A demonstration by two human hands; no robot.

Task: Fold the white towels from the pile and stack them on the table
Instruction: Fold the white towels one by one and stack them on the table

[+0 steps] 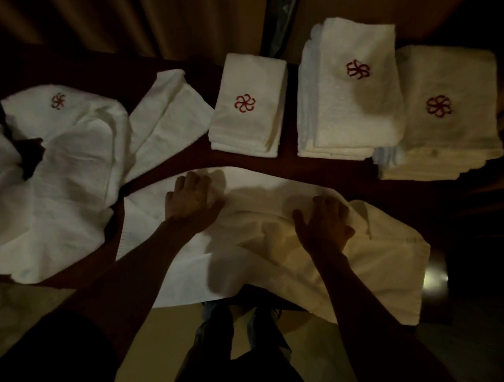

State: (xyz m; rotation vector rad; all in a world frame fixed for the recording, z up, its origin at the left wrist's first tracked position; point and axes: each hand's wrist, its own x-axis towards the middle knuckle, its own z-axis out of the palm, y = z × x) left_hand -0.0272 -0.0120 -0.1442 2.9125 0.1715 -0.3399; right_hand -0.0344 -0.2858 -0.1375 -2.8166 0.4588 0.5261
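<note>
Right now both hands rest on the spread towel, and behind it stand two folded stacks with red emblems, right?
No: the head view shows three folded stacks, not two: left stack, middle stack, right stack. The left hand and right hand do rest on the spread towel.

Likely a hotel: stacked white towels (pixel 350 114) share a red embroidered emblem (pixel 245 103), on a dark table (pixel 322 166) before curtains (pixel 108 7).

A single wide-angle camera on the person's head looks steeply down, close above the table (pixel 307 166). The left hand (pixel 191 199) and right hand (pixel 323 223) sit mid-frame, with folded stacks (pixel 352 93) beyond them and the person's feet (pixel 266 314) nearer than the wrists.
</note>
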